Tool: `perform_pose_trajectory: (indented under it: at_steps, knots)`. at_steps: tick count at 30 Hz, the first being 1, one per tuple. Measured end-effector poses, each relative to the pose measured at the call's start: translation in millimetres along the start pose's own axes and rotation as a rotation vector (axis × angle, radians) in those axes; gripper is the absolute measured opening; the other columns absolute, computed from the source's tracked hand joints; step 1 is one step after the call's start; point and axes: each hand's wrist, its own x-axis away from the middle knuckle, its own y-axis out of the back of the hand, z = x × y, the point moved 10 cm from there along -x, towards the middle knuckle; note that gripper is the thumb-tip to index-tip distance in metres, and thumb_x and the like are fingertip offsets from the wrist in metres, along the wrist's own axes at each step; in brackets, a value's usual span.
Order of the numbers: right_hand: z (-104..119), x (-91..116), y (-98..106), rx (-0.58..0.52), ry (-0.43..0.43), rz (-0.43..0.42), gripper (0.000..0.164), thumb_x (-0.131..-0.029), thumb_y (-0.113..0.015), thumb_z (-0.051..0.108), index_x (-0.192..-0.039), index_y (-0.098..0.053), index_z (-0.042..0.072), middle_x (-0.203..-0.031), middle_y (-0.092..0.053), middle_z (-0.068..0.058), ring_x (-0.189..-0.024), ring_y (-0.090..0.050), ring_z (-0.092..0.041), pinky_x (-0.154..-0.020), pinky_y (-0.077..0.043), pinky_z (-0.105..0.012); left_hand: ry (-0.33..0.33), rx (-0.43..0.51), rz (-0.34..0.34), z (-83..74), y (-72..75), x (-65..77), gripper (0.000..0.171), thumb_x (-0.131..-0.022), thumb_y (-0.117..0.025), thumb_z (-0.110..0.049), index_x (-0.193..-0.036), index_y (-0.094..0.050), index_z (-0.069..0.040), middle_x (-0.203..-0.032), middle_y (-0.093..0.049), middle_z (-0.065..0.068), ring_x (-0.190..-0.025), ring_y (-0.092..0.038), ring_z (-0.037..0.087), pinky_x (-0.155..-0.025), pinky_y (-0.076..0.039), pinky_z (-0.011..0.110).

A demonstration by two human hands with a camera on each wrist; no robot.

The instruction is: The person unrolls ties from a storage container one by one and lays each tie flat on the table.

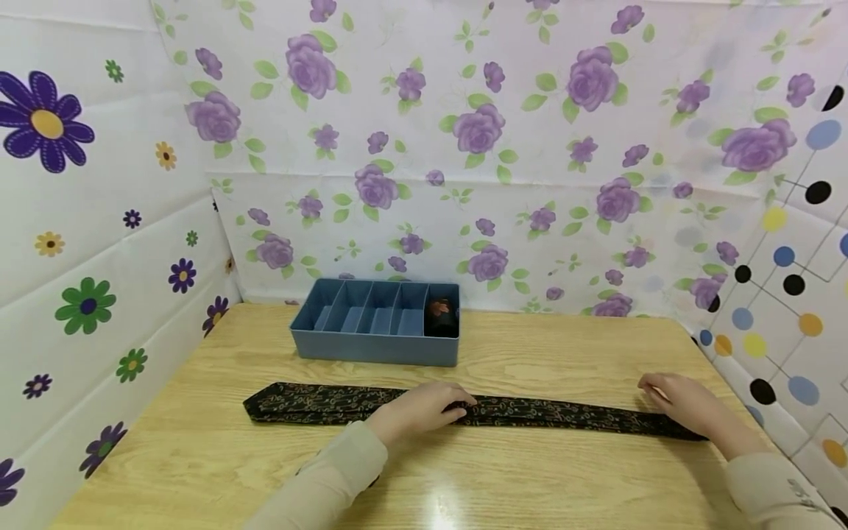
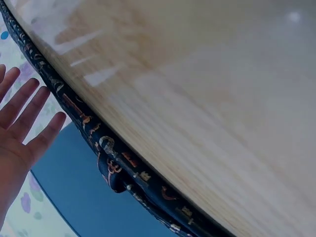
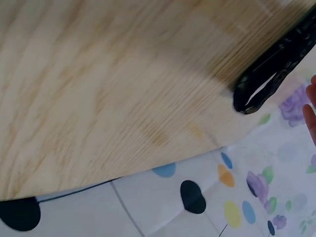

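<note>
A black necktie (image 1: 318,405) with a small gold and orange pattern lies lengthwise across the table, its pointed wide end at the left. Over the middle of it is my left hand (image 1: 422,409), fingertips close above the cloth. In the left wrist view the fingers of that hand (image 2: 24,128) are extended and spread beside the tie (image 2: 133,163), holding nothing. My right hand (image 1: 685,403) hovers at the tie's right end, fingers loosely bent. The right wrist view shows this end of the tie (image 3: 276,61) doubled back in a narrow loop, with fingertips (image 3: 311,111) apart from it.
Behind the tie stands a blue divided box (image 1: 377,349) with several compartments in a row. Its rightmost one holds a black item (image 1: 440,318) with an orange leaf figure. Flowered cloth (image 1: 424,147) hangs behind the wooden table (image 1: 563,478) and at both sides.
</note>
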Motion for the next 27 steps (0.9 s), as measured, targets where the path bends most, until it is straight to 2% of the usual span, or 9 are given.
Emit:
perform_pose_trajectory:
  at_steps: [5,9,11,16,23,27]
  knots:
    - [9,-12,-1,-0.110,-0.032,-0.032,0.013,-0.091,-0.059,0.007,-0.101,-0.067,0.004,-0.095,-0.070,-0.010,-0.079,-0.065,-0.024,-0.066,-0.054,-0.040,0.024,0.005,-0.045,6.0,6.2,4.6,0.029,-0.097,-0.053,-0.021,-0.123,-0.063,-0.016,-0.124,-0.063,-0.002,-0.114,-0.059,0.012,-0.095,-0.049,0.025]
    - [18,-23,-4,-0.153,-0.035,-0.035,0.015,-0.092,-0.058,0.007,-0.104,-0.067,0.003,-0.098,-0.069,-0.011,-0.078,-0.064,-0.020,-0.065,-0.053,-0.036,0.052,0.007,-0.120,11.3,16.1,7.4,0.027,-0.098,-0.052,-0.022,-0.120,-0.065,-0.016,-0.118,-0.066,-0.001,-0.106,-0.063,0.012,-0.090,-0.052,0.026]
    - [26,-30,-3,-0.154,-0.011,-0.046,0.015,-0.092,-0.058,0.006,-0.103,-0.067,0.004,-0.098,-0.068,-0.010,-0.078,-0.063,-0.019,-0.065,-0.053,-0.035,0.063,0.004,-0.176,13.8,23.9,8.5,0.026,-0.098,-0.052,-0.021,-0.118,-0.067,-0.015,-0.114,-0.068,0.000,-0.101,-0.064,0.013,-0.085,-0.053,0.026]
    - [48,-47,5,-0.167,0.046,-0.083,0.014,-0.091,-0.059,0.005,-0.102,-0.067,0.004,-0.098,-0.067,-0.010,-0.087,-0.064,-0.027,-0.072,-0.054,-0.041,0.089,-0.006,-0.310,18.9,43.6,11.9,0.022,-0.097,-0.053,-0.019,-0.111,-0.070,-0.014,-0.103,-0.071,0.001,-0.090,-0.067,0.013,-0.077,-0.055,0.027]
    - [78,-67,6,-0.205,0.117,-0.113,0.015,-0.091,-0.058,0.004,-0.102,-0.068,0.004,-0.098,-0.068,-0.009,-0.089,-0.064,-0.028,-0.075,-0.054,-0.041,0.145,0.019,-0.405,28.6,57.4,18.9,0.022,-0.096,-0.054,-0.018,-0.109,-0.071,-0.012,-0.103,-0.071,0.003,-0.087,-0.067,0.015,-0.075,-0.056,0.031]
    - [91,-75,4,-0.221,0.136,-0.141,0.015,-0.091,-0.059,0.004,-0.103,-0.068,0.005,-0.099,-0.068,-0.008,-0.090,-0.064,-0.026,-0.075,-0.054,-0.041,0.179,0.024,-0.464,35.1,65.4,23.4,0.021,-0.097,-0.054,-0.018,-0.107,-0.071,-0.014,-0.102,-0.072,0.001,-0.085,-0.067,0.014,-0.070,-0.054,0.028]
